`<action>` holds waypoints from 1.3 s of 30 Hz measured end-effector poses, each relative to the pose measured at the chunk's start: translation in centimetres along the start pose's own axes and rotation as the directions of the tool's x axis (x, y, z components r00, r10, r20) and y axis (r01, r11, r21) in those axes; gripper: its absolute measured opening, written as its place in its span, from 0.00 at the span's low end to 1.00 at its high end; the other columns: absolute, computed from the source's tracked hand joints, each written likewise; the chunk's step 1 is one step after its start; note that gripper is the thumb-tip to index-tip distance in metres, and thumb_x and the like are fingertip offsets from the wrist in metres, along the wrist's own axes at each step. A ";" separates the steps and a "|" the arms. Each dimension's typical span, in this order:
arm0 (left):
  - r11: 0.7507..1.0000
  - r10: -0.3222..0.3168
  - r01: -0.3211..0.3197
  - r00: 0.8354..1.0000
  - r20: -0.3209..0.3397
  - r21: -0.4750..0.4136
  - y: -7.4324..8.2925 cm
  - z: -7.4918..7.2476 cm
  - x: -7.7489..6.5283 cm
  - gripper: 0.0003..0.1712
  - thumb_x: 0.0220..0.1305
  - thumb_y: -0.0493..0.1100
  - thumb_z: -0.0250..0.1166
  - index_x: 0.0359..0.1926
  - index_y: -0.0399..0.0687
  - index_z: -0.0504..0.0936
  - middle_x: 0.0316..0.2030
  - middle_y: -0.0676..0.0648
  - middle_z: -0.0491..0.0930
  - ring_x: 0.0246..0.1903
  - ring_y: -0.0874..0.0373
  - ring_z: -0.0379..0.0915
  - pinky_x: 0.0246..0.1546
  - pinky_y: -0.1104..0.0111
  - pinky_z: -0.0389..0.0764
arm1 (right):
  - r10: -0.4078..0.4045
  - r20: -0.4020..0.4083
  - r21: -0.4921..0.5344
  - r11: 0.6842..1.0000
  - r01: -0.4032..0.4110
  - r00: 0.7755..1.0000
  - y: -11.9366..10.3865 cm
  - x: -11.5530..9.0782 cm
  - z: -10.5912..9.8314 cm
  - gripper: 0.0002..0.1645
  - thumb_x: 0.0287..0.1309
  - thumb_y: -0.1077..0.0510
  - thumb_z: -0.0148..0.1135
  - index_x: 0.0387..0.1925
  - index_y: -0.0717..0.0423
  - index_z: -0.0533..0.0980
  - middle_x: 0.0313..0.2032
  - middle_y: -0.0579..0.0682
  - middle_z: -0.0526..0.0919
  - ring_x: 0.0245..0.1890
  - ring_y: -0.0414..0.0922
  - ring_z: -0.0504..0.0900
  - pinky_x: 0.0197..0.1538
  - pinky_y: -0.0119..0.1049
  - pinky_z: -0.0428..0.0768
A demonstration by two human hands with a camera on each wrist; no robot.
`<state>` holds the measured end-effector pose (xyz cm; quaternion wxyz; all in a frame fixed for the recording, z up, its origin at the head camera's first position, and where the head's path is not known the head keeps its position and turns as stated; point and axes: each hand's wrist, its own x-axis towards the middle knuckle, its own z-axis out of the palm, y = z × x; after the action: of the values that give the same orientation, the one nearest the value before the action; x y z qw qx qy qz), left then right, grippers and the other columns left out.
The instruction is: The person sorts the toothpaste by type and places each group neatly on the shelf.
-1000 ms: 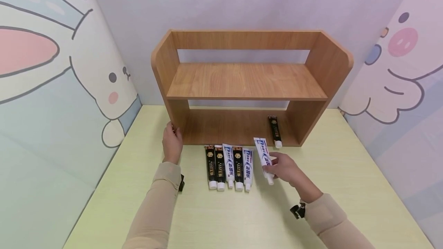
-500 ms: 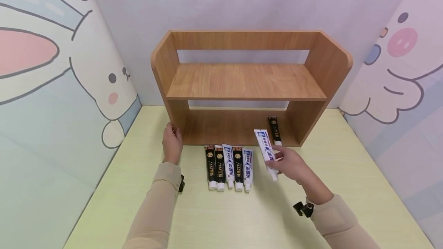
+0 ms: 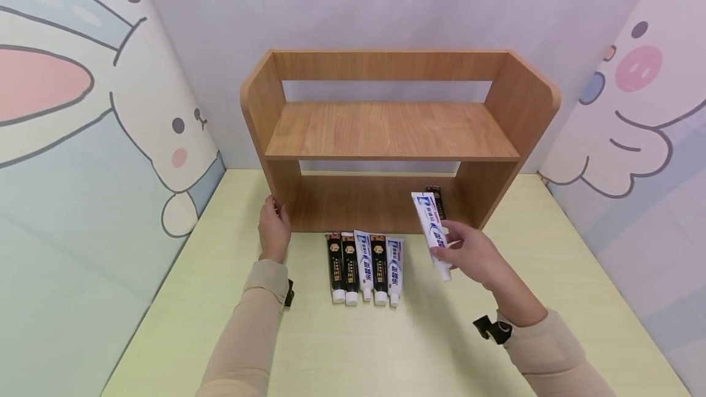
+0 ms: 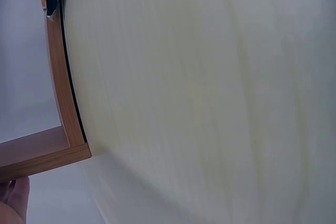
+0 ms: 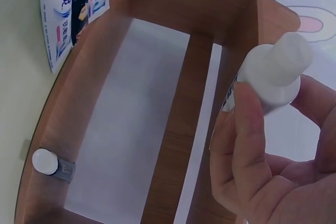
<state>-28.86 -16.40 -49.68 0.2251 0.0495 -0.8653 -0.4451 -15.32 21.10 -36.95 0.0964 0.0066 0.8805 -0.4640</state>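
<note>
My right hand point(image 3: 477, 256) pinches a white and blue toothpaste tube point(image 3: 429, 219) between thumb and fingers, its cap end pointing down toward me. The tube is raised in front of the lower shelf and partly covers a black toothpaste tube point(image 3: 439, 206) lying there at the right. In the right wrist view the held tube's white cap point(image 5: 289, 59) faces the camera. My left hand point(image 3: 274, 228) rests against the outer left side of the wooden shelf unit point(image 3: 386, 157), and a digit point(image 4: 19, 195) touches that panel in the left wrist view.
In front of the shelf unit, several tubes lie side by side on the pale table point(image 3: 342, 348), among them a black toothpaste tube point(image 3: 335, 268) and a white toothpaste tube point(image 3: 395, 269). A rabbit-patterned wall panel point(image 3: 143, 139) stands at the left.
My right hand has lifted the white toothpaste tube and carried it farther back and slightly right, in front of the black tube on the shelf. My left hand has stayed put.
</note>
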 end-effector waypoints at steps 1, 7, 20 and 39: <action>1.000 0.000 0.000 1.000 0.000 0.000 0.0 0.0 0.0 0.21 0.74 0.38 0.54 0.63 0.37 0.64 0.50 0.35 0.72 0.50 0.40 0.73 0.51 0.50 0.77 | -0.008 -0.001 0.002 1.000 0.008 1.000 -0.1 -0.1 -0.2 0.41 0.58 0.59 0.69 0.68 0.67 0.62 0.49 0.64 0.74 0.43 0.55 0.76 0.37 0.40 0.83; 1.000 0.011 -0.011 1.000 -0.007 0.003 -0.1 0.0 0.1 0.21 0.73 0.38 0.54 0.63 0.36 0.64 0.50 0.35 0.72 0.49 0.40 0.73 0.50 0.50 0.77 | -0.025 -0.010 -0.010 1.000 0.025 1.000 -1.0 -0.4 -1.0 0.40 0.58 0.58 0.69 0.67 0.67 0.62 0.50 0.63 0.75 0.43 0.54 0.76 0.37 0.40 0.83; 1.000 0.024 -0.024 1.000 -0.008 0.000 0.0 0.1 0.1 0.21 0.73 0.37 0.54 0.63 0.35 0.64 0.50 0.34 0.72 0.50 0.40 0.73 0.51 0.49 0.77 | -0.057 -0.053 -0.083 0.995 0.052 0.997 -3.0 -0.9 -2.9 0.42 0.59 0.55 0.68 0.69 0.66 0.60 0.53 0.64 0.75 0.48 0.57 0.75 0.40 0.40 0.81; 1.000 0.017 -0.017 1.000 -0.018 0.004 -0.1 0.0 0.0 0.20 0.73 0.37 0.55 0.62 0.35 0.65 0.49 0.34 0.72 0.48 0.39 0.73 0.50 0.49 0.77 | -0.056 -0.076 -0.142 0.989 0.045 0.996 -5.1 0.8 -6.0 0.43 0.62 0.53 0.66 0.71 0.65 0.58 0.52 0.66 0.76 0.47 0.57 0.76 0.35 0.39 0.81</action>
<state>-28.92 -16.44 -49.73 0.2366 0.0464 -0.8645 -0.4410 -17.55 23.04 -29.67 0.0497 -0.0040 0.9140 -0.4026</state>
